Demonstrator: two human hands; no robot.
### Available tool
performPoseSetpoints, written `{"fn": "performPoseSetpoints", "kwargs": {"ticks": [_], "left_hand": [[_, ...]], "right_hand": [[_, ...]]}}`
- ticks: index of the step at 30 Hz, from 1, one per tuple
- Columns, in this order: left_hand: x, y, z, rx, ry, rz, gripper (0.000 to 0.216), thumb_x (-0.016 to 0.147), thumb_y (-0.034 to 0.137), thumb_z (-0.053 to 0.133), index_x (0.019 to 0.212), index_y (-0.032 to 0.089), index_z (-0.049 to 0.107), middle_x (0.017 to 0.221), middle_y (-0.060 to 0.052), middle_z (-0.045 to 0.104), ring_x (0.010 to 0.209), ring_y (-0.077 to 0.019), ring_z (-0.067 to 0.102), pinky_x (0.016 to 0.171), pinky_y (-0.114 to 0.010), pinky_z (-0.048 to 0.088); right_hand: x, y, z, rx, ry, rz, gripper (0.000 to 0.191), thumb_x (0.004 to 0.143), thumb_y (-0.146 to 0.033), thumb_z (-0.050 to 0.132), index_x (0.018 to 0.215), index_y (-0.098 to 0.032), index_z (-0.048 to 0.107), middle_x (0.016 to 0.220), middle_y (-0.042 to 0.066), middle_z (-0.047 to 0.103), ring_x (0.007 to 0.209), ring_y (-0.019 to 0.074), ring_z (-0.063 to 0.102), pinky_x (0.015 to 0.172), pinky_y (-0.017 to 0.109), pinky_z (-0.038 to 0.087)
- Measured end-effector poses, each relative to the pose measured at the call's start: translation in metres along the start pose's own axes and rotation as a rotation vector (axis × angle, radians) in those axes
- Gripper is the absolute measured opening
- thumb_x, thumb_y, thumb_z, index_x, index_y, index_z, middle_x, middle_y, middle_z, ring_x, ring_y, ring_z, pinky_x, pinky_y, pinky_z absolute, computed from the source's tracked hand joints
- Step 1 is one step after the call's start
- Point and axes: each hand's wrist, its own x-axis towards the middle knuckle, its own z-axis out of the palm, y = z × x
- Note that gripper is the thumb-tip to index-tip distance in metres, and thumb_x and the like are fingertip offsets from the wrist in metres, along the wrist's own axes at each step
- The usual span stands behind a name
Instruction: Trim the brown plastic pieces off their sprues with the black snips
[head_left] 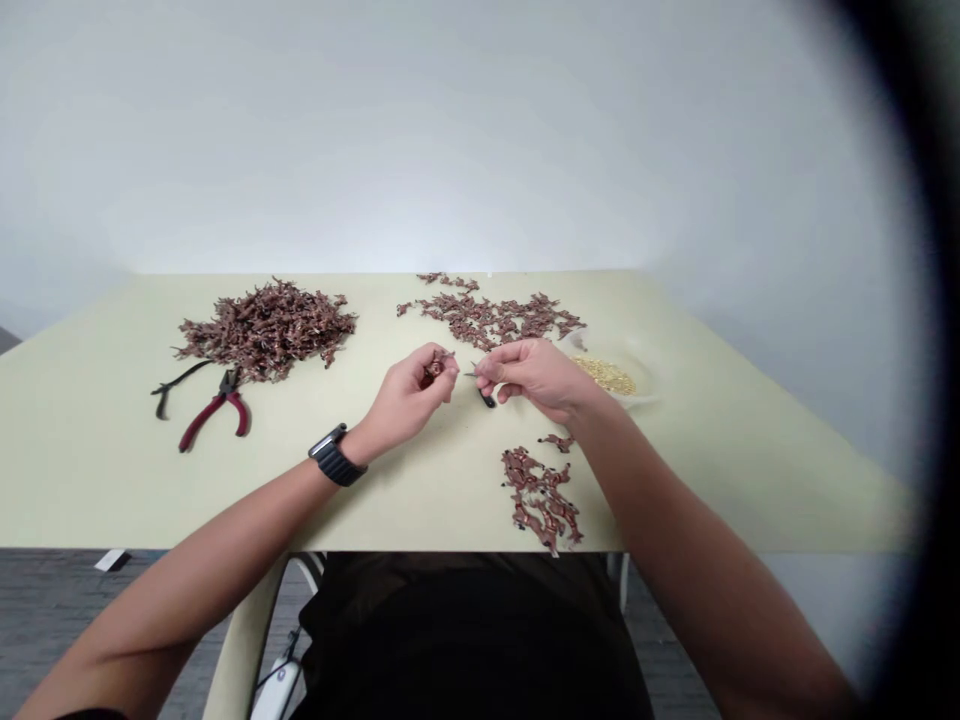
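Note:
My left hand is closed in a pinch on a small brown piece held just above the table. My right hand is closed on a thin dark tool whose tip points at that brown piece. Both hands meet over the middle of the pale green table. A black watch sits on my left wrist. A small group of brown pieces lies near the front edge, below my right forearm.
A large heap of brown pieces lies at back left, a flatter spread at back centre. Red-handled pliers and a black tool lie at left. A pile of small yellow bits sits right of my hand.

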Motion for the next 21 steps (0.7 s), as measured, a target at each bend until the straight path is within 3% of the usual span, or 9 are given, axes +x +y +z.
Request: {"fn": "performPoseSetpoints", "kwargs": {"ticks": [4, 8, 15, 21], "left_hand": [[-0.005, 0.002, -0.002, 0.307, 0.033, 0.167, 0.018, 0.101, 0.033, 0.065, 0.113, 0.02, 0.071, 0.074, 0.002, 0.063, 0.063, -0.0095, 0.051, 0.062, -0.023, 0.042], [-0.005, 0.001, -0.006, 0.408, 0.012, 0.264, 0.018, 0.1, 0.032, 0.068, 0.112, 0.02, 0.074, 0.074, 0.002, 0.065, 0.06, -0.008, 0.05, 0.06, -0.021, 0.042], [-0.005, -0.002, -0.006, 0.431, -0.004, 0.301, 0.022, 0.101, 0.036, 0.066, 0.095, 0.019, 0.078, 0.078, -0.002, 0.073, 0.06, -0.0097, 0.053, 0.058, -0.023, 0.04], [-0.005, 0.002, -0.009, 0.393, -0.005, 0.242, 0.03, 0.097, 0.045, 0.069, 0.083, 0.021, 0.079, 0.071, -0.005, 0.07, 0.063, -0.0152, 0.057, 0.061, -0.028, 0.042]], "right_hand": [[0.005, 0.011, 0.013, 0.03, -0.037, 0.066, 0.034, 0.065, -0.043, 0.098, 0.08, -0.017, 0.083, 0.081, 0.01, 0.078, 0.075, 0.0163, 0.068, 0.061, 0.027, 0.052], [0.008, 0.017, 0.012, 0.029, -0.019, 0.082, 0.034, 0.066, -0.044, 0.098, 0.079, -0.016, 0.082, 0.078, 0.01, 0.077, 0.075, 0.017, 0.069, 0.063, 0.027, 0.052], [0.01, 0.023, 0.01, 0.048, -0.095, 0.129, 0.035, 0.068, -0.045, 0.097, 0.081, -0.017, 0.082, 0.084, 0.01, 0.079, 0.08, 0.0171, 0.071, 0.066, 0.026, 0.053], [0.012, 0.028, 0.011, 0.114, -0.105, 0.136, 0.031, 0.07, -0.043, 0.096, 0.083, -0.018, 0.083, 0.087, 0.009, 0.079, 0.081, 0.0167, 0.072, 0.066, 0.025, 0.055]]}}
